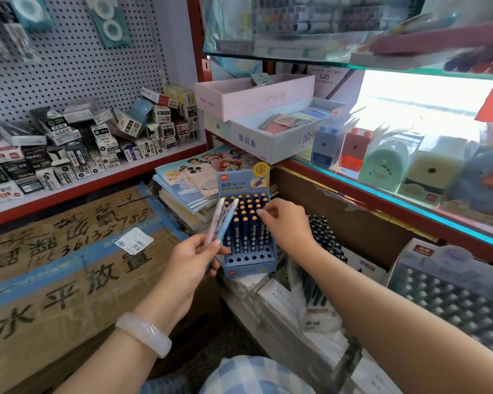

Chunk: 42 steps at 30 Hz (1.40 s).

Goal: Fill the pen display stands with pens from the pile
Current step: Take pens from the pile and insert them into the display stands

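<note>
I am looking down into a cramped stationery shop corner: a white pegboard [69,61] on the left above a red-edged shelf heaped with small boxed refills [77,143], and a glass counter [410,206] on the right holding pencil sharpeners [387,163]. A large taped cardboard carton [69,265] with black handwritten characters fills the lower left.

In the middle stands the blue pen display stand [249,260], upright on stacked white boxes [282,305]. Most of its holes hold dark blue pens with orange tips [245,220] — only the front row of holes shows empty. Behind it lies a stack of cartoon notebooks [188,177] with a pink-cased phone [202,180] resting on top.

My left hand [191,260], a pale bangle [144,334] on its wrist, grasps two light-coloured pens [222,220] between thumb and fingers, held tilted just left of the stand. My right hand [285,223] reaches over the stand's right side, its fingertips [264,214] curled down onto the tops of the pens there; I cannot tell whether they pinch one or merely touch.

To the right sit two more displays — one of dark-capped pens [325,237], another grey one [453,294] at the edge.
</note>
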Available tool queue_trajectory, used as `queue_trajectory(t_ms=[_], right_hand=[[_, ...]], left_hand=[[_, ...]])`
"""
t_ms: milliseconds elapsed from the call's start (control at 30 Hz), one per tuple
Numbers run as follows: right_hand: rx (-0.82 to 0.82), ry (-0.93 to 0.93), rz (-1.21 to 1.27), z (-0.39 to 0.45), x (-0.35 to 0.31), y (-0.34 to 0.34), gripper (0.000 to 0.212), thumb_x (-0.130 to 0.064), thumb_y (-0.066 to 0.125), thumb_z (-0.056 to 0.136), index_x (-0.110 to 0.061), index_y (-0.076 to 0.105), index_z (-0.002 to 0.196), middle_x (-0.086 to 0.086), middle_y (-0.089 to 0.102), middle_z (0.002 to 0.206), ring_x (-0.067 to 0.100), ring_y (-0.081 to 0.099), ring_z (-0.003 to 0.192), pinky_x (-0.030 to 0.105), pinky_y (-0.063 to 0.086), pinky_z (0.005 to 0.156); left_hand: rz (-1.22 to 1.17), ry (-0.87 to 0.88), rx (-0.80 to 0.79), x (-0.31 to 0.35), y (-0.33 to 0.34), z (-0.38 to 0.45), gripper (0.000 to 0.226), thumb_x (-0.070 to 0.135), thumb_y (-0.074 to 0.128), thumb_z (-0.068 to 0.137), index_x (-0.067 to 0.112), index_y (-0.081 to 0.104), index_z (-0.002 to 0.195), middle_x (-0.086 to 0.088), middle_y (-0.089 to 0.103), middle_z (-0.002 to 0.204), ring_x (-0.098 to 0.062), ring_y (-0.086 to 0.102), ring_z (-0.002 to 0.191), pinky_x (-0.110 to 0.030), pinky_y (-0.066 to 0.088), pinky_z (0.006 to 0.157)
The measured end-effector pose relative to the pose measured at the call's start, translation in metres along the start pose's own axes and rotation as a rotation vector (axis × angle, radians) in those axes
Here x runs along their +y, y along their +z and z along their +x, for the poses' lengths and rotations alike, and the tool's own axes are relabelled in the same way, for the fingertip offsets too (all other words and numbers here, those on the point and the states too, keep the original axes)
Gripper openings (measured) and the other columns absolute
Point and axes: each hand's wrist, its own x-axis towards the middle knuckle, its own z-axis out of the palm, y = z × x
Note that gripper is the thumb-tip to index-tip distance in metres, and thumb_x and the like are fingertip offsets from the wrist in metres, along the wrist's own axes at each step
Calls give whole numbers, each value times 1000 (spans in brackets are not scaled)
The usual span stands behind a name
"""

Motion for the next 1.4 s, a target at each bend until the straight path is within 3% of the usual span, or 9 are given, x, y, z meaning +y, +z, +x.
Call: queue_trajectory(t_ms=[133, 300, 500, 567, 733, 867, 1000, 1133, 1400], right_hand=[[-168, 124, 581, -18, -24, -15, 28, -32, 52, 95, -9, 67, 94, 2, 65, 78, 8, 57, 67, 20, 52, 58], [-140, 149, 618, -38, -24, -45, 20, -20, 58, 93, -3, 64, 99, 3, 61, 72, 9, 57, 62, 14, 50, 53], [27, 78, 576, -60, -13, -111, 15, -15, 57, 92, -2, 60, 99, 5, 60, 71, 12, 58, 62, 18, 54, 59], [72, 69, 549, -70, -5, -135, 11, -14, 58, 92, -5, 59, 99, 5, 60, 72, 13, 58, 62, 19, 54, 59], [172, 64, 413, -103, 33, -188, 7, -14, 61, 90, -14, 59, 83, 7, 64, 74, 8, 58, 55, 17, 52, 53], [255, 36, 216, -141, 75, -218, 2, -9, 61, 89, -8, 60, 90, 0, 60, 64, -3, 54, 44, 16, 50, 52], [305, 69, 35, -178, 114, -234, 3, -13, 62, 88, -11, 61, 90, -1, 62, 69, 0, 58, 55, 28, 50, 63], [283, 141, -159, -209, 144, -239, 17, -23, 62, 89, -10, 63, 99, 2, 67, 88, 17, 64, 78, 36, 54, 78], [261, 268, -108, -244, 173, -214, 7, -20, 59, 91, -17, 57, 96, -1, 64, 86, 17, 64, 84, 35, 55, 79]], left_hand=[[-37, 7, -53, 3, 19, -10, 12, 10, 51, 93, 19, 59, 94, -3, 66, 77, -10, 49, 55, -18, 44, 49], [-79, 25, -131, 8, 45, -30, 11, 10, 51, 94, 15, 60, 97, -6, 68, 80, -12, 59, 61, -20, 50, 53], [31, 75, -169, 18, 73, -54, 16, 18, 49, 95, 16, 63, 102, -1, 65, 87, -13, 62, 78, -22, 51, 60], [48, 92, -189, 22, 85, -60, 18, 20, 47, 96, 16, 62, 106, -2, 63, 81, -14, 58, 71, -25, 48, 62], [100, 138, -316, 28, 123, -79, 23, 26, 43, 98, 17, 59, 111, -1, 38, 59, -4, 31, 35, -15, 26, 34], [161, 147, -443, 29, 153, -98, 26, 27, 40, 99, 14, 57, 113, 0, 29, 56, -3, 25, 30, -14, 22, 32], [188, 79, -523, 27, 176, -119, 25, 27, 37, 100, 16, 56, 110, 0, 34, 57, -3, 30, 35, -14, 25, 32], [206, 54, -543, 21, 190, -133, 23, 19, 34, 102, 15, 55, 109, 0, 48, 63, -7, 40, 47, -14, 32, 39], [178, -8, -528, 8, 194, -135, 12, 11, 35, 101, 13, 42, 109, -7, 66, 78, -9, 63, 53, -26, 52, 58]])
